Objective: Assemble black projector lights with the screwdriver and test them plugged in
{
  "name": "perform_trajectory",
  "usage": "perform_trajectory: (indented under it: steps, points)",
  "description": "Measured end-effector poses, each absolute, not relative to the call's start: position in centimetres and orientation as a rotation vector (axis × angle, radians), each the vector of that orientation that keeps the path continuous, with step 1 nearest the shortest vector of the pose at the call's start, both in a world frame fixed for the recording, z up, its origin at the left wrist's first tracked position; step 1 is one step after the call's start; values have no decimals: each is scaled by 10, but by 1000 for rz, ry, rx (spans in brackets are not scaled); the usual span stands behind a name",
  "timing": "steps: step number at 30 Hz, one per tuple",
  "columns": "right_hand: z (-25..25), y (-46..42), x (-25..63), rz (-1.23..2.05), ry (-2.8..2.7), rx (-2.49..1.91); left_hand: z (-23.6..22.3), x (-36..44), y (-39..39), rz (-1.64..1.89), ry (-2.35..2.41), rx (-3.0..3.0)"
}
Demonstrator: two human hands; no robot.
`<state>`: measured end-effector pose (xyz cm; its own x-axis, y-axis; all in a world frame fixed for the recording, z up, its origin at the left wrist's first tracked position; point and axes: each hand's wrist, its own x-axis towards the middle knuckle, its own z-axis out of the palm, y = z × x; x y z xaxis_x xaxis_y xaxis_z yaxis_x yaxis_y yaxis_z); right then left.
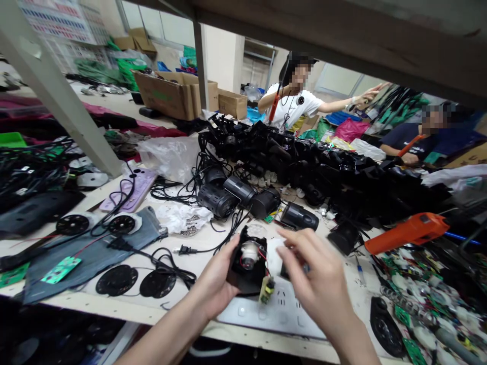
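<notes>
My left hand (218,281) grips a black plastic housing (243,281) from its left side. The housing's open side faces up, showing a whitish motor (250,256) with red wires. A small circuit board (267,291) hangs from it on the right. My right hand (314,268), slightly blurred, hovers to the right of the housing with thumb and fingers apart. Behind those fingers is a dark item, mostly hidden, that I cannot make out. Under both hands lies a white power strip (247,310) with several sockets.
An orange power screwdriver (409,233) lies at right, beside heaped circuit boards and motors (437,309). Black housings (216,199) and a large dark pile stand behind. At left are a purple phone (131,190), cables and round black covers (116,280). Two people sit across the table.
</notes>
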<state>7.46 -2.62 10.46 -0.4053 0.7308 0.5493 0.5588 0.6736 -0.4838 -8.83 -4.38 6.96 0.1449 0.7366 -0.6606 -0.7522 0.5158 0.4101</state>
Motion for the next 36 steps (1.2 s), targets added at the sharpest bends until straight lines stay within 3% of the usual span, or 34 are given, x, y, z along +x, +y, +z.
perform_trajectory:
  steps: [4, 10, 19, 26, 36]
  points:
    - [89, -32, 92, 290, -1963, -1092, 67, -105, -43, 1109, 899, -23]
    - [47, -61, 75, 567, -1976, -1107, 68, -110, -52, 1130, 865, -51]
    - [52, -48, 63, 797, -1798, -1093, 69, -113, -61, 1103, 884, -84]
    - [45, -20, 38, 1477, -1322, -1150, 73, -107, -60, 1051, 782, -167]
    - [37, -14, 40, 1519, -1391, -1178, 73, -106, -56, 1043, 835, -247]
